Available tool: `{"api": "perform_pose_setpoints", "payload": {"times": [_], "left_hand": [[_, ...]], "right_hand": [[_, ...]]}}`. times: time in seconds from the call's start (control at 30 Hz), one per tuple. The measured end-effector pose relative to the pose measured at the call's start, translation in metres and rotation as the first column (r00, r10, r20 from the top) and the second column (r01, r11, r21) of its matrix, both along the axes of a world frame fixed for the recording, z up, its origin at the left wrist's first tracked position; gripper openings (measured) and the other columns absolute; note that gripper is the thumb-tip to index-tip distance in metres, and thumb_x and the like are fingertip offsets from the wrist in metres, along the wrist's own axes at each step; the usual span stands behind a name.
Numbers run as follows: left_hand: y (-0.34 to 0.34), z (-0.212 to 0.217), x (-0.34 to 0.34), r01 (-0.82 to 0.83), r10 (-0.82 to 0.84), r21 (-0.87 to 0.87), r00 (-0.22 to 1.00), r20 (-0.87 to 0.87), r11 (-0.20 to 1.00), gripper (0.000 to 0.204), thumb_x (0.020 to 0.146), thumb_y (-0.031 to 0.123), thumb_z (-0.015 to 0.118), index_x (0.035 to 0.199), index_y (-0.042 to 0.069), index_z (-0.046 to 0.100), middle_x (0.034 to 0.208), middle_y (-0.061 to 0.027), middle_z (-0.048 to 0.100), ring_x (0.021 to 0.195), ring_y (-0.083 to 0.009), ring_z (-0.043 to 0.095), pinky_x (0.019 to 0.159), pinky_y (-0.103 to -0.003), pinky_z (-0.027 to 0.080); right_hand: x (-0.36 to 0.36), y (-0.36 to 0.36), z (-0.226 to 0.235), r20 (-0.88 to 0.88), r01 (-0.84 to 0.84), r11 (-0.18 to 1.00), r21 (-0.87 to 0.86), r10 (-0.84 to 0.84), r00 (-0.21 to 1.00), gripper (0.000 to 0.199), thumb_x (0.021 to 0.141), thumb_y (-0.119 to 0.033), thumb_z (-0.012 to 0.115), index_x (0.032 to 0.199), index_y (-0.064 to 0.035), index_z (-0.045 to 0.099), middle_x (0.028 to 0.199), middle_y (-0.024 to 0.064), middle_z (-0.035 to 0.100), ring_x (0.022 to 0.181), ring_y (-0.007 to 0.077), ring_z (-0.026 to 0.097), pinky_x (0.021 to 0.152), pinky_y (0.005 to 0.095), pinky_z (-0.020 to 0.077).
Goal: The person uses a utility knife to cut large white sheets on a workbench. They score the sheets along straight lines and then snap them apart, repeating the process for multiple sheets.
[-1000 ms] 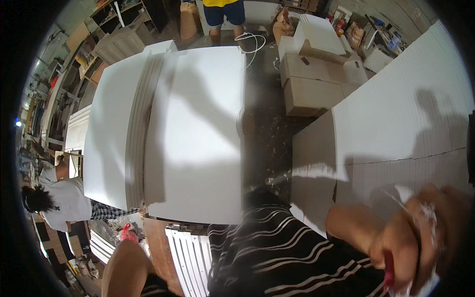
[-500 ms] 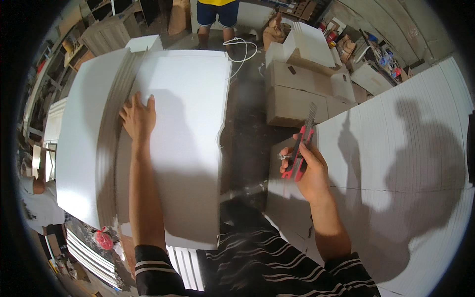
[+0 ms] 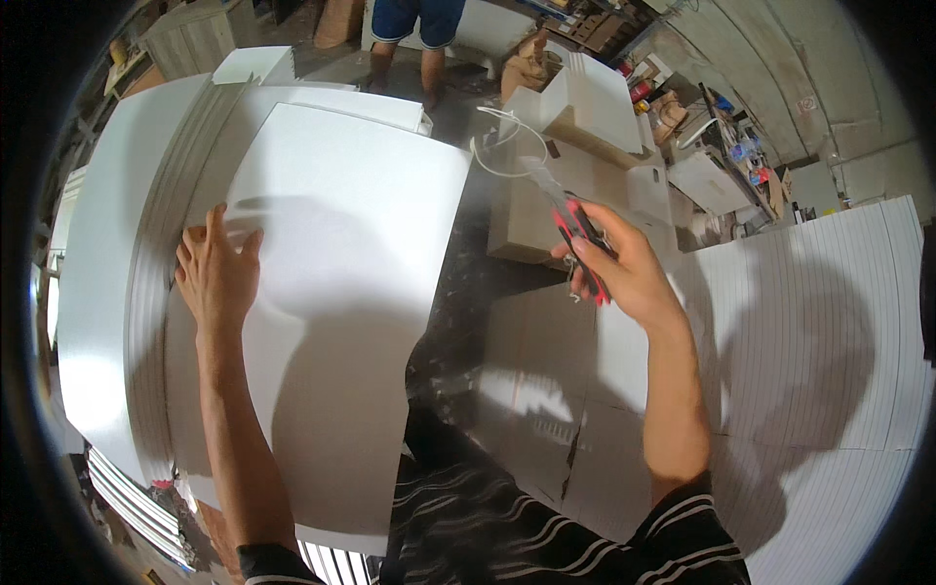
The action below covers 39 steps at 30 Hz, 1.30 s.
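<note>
My left hand (image 3: 214, 278) rests with spread fingers at the left edge of a large white panel (image 3: 361, 234), next to a stack of upright board edges. This panel lies askew on other white panels, its far right corner jutting out past them. In my right hand (image 3: 624, 263) is a red and black utility knife (image 3: 582, 244), held in the air over the gap to the right of the panel. Its blade, blurred, points away from me and to the left. A loop of white cord (image 3: 476, 151) shows close to the blade tip; I cannot tell whether they touch.
A stack of boards (image 3: 161, 244) stands left of the panel. Cardboard boxes (image 3: 517, 219) sit beyond the gap, and a large stack of white sheets (image 3: 819, 341) rises on the right. Another person's legs (image 3: 409, 44) stand at the far side. A cluttered shelf (image 3: 741, 156) lines the far right.
The top panel has turned askew, uncovering panels beneath its far edge. The knife has swung its blade from right to left. The whole view has shifted, and my left hand sits farther left.
</note>
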<state>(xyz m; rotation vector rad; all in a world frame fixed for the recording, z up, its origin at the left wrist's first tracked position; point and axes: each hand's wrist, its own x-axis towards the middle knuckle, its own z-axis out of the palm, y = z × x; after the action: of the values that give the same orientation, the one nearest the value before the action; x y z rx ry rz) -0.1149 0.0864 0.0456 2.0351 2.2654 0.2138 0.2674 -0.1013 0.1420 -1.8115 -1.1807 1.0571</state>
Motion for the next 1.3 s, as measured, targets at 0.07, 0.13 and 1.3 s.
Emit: {"api": "perform_pose_setpoints", "payload": {"times": [0.07,0.13,1.3], "left_hand": [[0.004,0.001,0.027,0.166,-0.156,0.175,0.985,-0.074,0.97,0.058,0.096,0.039,0.069,0.148,0.019,0.053,0.152,-0.0178,0.05,0.143,-0.0368,0.045,0.116,-0.055,0.034],[0.021,-0.003,0.058,0.351,-0.343,0.327,0.936,-0.084,0.878,0.056,0.098,0.039,0.068,0.148,0.019,0.053,0.154,-0.0162,0.05,0.145,-0.0355,0.044,0.119,-0.056,0.031],[0.037,-0.033,0.096,0.372,-0.39,0.338,0.921,-0.016,0.865,0.045,0.096,0.035,0.069,0.138,0.021,0.065,0.159,-0.0096,0.048,0.152,-0.0305,0.037,0.129,-0.049,0.019]], "right_hand": [[0.006,0.029,0.0,0.141,-0.054,0.998,-0.045,0.059,0.988,0.042,0.106,-0.018,0.06,0.146,-0.0088,0.052,0.104,0.0112,0.073,0.066,0.0119,0.065,0.056,0.0264,0.0519],[0.011,0.06,0.001,0.286,-0.065,0.994,-0.085,0.087,0.954,0.041,0.101,-0.016,0.065,0.14,-0.0063,0.06,0.096,0.0094,0.072,0.067,0.0137,0.068,0.062,0.0305,0.0547],[0.008,0.213,0.048,0.453,-0.325,0.588,-0.74,0.794,0.406,0.032,0.094,-0.01,0.065,0.125,-0.0044,0.071,0.07,0.0083,0.063,0.052,0.018,0.059,0.051,0.0364,0.0478]]}}
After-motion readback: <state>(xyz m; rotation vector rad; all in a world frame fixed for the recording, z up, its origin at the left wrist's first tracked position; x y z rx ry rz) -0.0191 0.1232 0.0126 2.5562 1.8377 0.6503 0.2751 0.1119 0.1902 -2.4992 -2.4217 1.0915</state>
